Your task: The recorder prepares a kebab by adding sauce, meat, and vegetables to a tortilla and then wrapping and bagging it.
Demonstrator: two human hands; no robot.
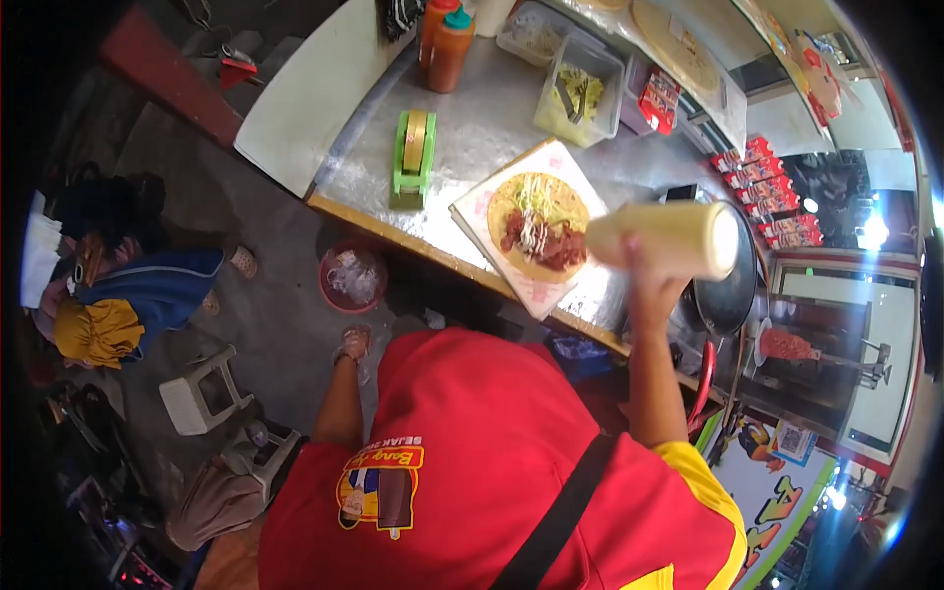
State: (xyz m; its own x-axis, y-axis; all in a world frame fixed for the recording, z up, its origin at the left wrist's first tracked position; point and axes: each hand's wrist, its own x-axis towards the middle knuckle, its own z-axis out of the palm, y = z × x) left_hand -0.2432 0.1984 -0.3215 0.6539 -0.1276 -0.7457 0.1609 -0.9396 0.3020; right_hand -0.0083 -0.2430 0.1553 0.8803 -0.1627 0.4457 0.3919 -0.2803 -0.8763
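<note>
My right hand (645, 269) grips a squeeze bottle of pale sauce (664, 236), tipped on its side with its narrow end towards a flatbread (516, 198). Shredded greens, reddish-brown meat pieces (560, 247) and streaks of white sauce lie on the flatbread. Beneath it is a stack of printed wrapping paper (542, 295) at the edge of the metal counter. Low beside my body hangs my left hand (356, 343), in a clear plastic glove and away from the counter; its fingers are too blurred to read.
A green tape dispenser (411, 173), orange-red sauce bottles (448, 55) and a plastic tub of shredded greens with tongs (579, 96) stand on the counter. A dark pan (726, 280) is at right. Below are a waste bin (354, 280) and a plastic stool (203, 391); a person (147, 295) is at left.
</note>
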